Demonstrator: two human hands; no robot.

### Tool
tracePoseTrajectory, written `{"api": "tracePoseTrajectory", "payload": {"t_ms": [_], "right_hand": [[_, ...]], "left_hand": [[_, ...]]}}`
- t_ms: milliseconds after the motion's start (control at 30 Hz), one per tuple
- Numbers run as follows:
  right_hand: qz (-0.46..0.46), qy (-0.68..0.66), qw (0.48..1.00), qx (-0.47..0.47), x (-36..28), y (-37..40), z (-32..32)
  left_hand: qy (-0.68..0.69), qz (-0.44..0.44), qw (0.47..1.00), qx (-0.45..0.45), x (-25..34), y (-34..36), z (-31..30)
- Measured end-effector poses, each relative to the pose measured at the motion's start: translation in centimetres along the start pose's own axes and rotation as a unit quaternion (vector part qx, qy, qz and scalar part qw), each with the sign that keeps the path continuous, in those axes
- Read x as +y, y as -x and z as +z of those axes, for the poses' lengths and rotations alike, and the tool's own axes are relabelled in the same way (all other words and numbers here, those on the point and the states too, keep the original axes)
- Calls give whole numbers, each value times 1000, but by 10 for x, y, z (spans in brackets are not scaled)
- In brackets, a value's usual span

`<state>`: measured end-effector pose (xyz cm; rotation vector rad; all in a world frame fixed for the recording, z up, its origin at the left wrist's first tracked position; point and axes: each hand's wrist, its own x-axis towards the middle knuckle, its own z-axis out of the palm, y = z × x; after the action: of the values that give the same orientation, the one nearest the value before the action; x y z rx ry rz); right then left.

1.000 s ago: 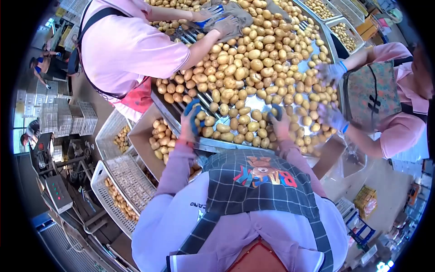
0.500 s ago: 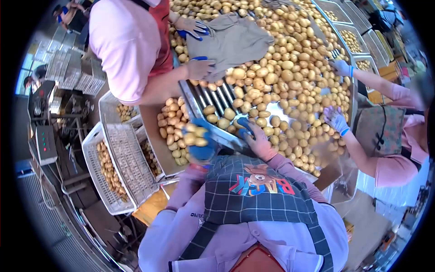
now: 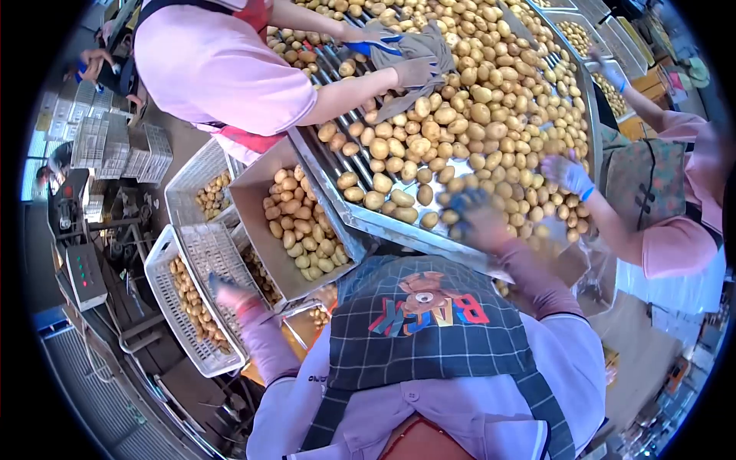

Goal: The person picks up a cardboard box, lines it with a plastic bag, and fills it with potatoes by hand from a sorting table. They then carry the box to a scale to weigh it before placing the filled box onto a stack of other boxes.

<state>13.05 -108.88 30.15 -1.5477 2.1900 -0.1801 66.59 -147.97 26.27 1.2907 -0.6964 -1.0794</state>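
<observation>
Potatoes (image 3: pixel 481 94): loose across metal worktop (image 3: pixel 406 234). Right hand (image 3: pixel 475 215): among them, blurred, opening and hold unclear; best cupped low, gently. Left hand (image 3: pixel 230 294): near white crate (image 3: pixel 218 262), opening and hold likewise unclear.

The potatoes (image 3: pixel 491 115), round to oval and pale yellow-brown, lay loose in a broad heap on the metal table (image 3: pixel 460 249), crowded together over its middle and thinning toward the near edge, where bare patches showed between them. A few sat spread apart by the near left corner, some on the metal rollers (image 3: pixel 359 165) there. More were piled in the box (image 3: pixel 251 218) just beside the left edge, and others lay in a white crate (image 3: pixel 172 310) farther left.
</observation>
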Motion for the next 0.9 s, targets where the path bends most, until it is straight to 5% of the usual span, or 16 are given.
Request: {"api": "tracePoseTrajectory", "payload": {"t_ms": [67, 133, 200, 267, 300, 333, 400, 433, 533, 600, 667, 733, 800, 833, 867, 900], "right_hand": [[33, -28, 992, 120, 65, 7, 26], [183, 167, 948, 197, 122, 8, 46], [329, 44, 917, 219, 93, 5, 22], [384, 83, 892, 223, 63, -9, 37], [334, 134, 901, 243, 61, -6, 62], [279, 42, 924, 257, 57, 0, 71], [180, 0, 961, 209, 17, 27, 53], [154, -38, 968, 195, 12, 43, 62], [141, -63, 954, 256, -4, 91, 76], [190, -105, 931, 294, -6, 108, 86], [223, -102, 918, 310, -6, 107, 93], [251, -95, 905, 331, -2, 102, 93], [301, -127, 885, 333, 0, 101, 93], [294, -115, 880, 356, 7, 103, 108], [284, -98, 871, 388, 13, 100, 116], [280, -128, 870, 385, 20, 98, 126]], "left_hand": [[-220, 31, 969, -110, -45, 64, 110], [-93, -31, 949, -301, -51, 150, 219], [-252, 103, 812, -516, -58, 217, 285], [-393, 443, 625, -508, -90, 257, 331], [-442, 434, 604, -503, -115, 272, 339], [-489, 423, 580, -495, -134, 287, 344], [-540, 436, 474, -541, -108, 329, 321], [-543, 368, 368, -659, -97, 334, 315], [-421, 432, 436, -668, -97, 343, 272], [-315, 15, 531, -787, -94, 325, 292], [-346, 100, 597, -717, -74, 311, 328], [-275, 496, 617, -546, -116, 283, 375], [-473, 485, 517, -523, -114, 268, 413], [-595, 377, 418, -574, -133, 258, 427], [-624, 371, 384, -571, -137, 256, 440], [-594, 447, 414, -525, -162, 250, 442]]}}
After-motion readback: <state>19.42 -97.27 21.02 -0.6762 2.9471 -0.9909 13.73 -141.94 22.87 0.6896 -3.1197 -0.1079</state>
